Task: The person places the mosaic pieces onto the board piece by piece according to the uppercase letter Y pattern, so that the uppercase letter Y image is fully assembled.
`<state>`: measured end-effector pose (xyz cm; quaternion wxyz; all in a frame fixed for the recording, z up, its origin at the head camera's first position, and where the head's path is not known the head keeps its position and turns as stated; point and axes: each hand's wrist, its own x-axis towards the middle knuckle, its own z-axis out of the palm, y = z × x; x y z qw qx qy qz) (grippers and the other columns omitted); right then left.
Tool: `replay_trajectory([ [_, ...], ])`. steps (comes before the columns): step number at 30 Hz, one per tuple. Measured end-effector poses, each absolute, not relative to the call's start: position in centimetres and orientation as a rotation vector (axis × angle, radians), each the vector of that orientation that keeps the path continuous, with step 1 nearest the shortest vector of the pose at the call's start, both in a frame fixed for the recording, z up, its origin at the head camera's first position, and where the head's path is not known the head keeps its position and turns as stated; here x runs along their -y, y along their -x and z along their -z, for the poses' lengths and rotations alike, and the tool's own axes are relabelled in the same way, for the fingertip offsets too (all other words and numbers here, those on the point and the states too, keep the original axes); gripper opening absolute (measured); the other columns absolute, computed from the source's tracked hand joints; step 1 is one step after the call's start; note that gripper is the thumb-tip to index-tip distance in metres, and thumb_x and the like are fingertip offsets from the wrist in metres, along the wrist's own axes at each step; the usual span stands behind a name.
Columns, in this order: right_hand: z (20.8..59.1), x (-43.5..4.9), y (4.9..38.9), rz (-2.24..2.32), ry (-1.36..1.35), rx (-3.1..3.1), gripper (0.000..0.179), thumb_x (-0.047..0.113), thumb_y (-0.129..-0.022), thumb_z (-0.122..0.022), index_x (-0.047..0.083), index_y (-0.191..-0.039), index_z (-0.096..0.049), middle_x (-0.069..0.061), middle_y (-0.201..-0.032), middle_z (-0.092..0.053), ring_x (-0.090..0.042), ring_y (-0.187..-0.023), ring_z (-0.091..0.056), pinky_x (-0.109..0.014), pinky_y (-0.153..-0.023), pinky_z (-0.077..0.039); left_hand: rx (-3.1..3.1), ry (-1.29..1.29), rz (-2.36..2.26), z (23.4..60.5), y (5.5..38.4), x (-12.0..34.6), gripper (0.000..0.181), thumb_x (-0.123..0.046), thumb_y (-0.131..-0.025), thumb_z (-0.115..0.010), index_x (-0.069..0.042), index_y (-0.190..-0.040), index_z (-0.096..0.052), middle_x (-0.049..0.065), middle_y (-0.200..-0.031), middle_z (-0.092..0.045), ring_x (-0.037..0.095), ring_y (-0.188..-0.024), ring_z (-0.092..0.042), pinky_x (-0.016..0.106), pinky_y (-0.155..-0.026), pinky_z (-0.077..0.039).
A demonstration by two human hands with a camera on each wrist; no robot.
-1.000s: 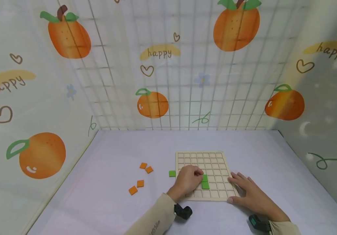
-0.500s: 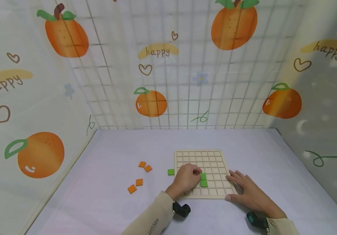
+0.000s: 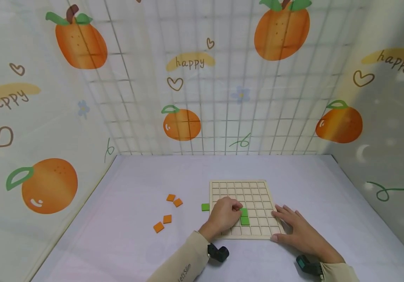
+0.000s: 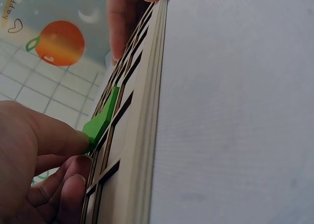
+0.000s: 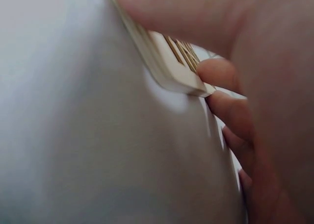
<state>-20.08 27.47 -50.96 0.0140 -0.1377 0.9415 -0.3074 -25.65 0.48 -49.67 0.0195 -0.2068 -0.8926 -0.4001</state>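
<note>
My left hand (image 3: 223, 214) is over the pale wooden grid board (image 3: 258, 187), its fingertips at a green square tile (image 3: 244, 212). In the left wrist view the thumb and fingers pinch the edge of a green tile (image 4: 98, 127) low against the grid. A second green tile (image 3: 245, 221) lies in the cell in front; the hand hides part of the board. My right hand (image 3: 300, 233) rests at the board's right edge, fingers spread, thumb by the near corner. In the right wrist view its thumb and fingertips touch the board's rim (image 5: 169, 77).
Just left of the board lies another green tile (image 3: 205, 207). Several orange tiles lie farther left, among them a far orange tile (image 3: 171, 197) and a near orange tile (image 3: 158, 227). A printed curtain (image 3: 205, 90) stands behind the white tabletop (image 3: 135, 184).
The whole head view has shifted slightly. Both hands, the board and the tiles keep their places relative to one another.
</note>
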Motion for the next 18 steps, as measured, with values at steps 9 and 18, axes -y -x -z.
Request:
replay_trajectory([
  [9,50.93,-27.36,20.07,0.955,0.421,-2.938,0.091,0.061,-0.075,-0.079,0.005,-0.142,-0.055,-0.019,-0.156,-0.038,-0.045,-0.147,-0.020,-0.065,-0.114,-0.009,2.760,0.659,1.226,49.76,25.66,-0.45,0.014,-0.006,-0.087,-0.069,-0.006,-0.098,-0.078,-0.012,-0.079,-0.060,0.000,-0.073,-0.051,0.019,-0.065,-0.045],
  [18,50.69,-27.27,19.91,0.961,0.429,-2.936,0.090,0.059,-0.074,-0.080,0.004,-0.141,-0.055,-0.020,-0.155,-0.039,-0.047,-0.146,-0.020,-0.066,-0.113,-0.010,2.776,0.680,1.147,49.66,25.51,-0.49,0.018,-0.008,-0.088,-0.068,-0.004,-0.103,-0.078,-0.011,-0.078,-0.058,0.001,-0.071,-0.048,0.018,-0.062,-0.043],
])
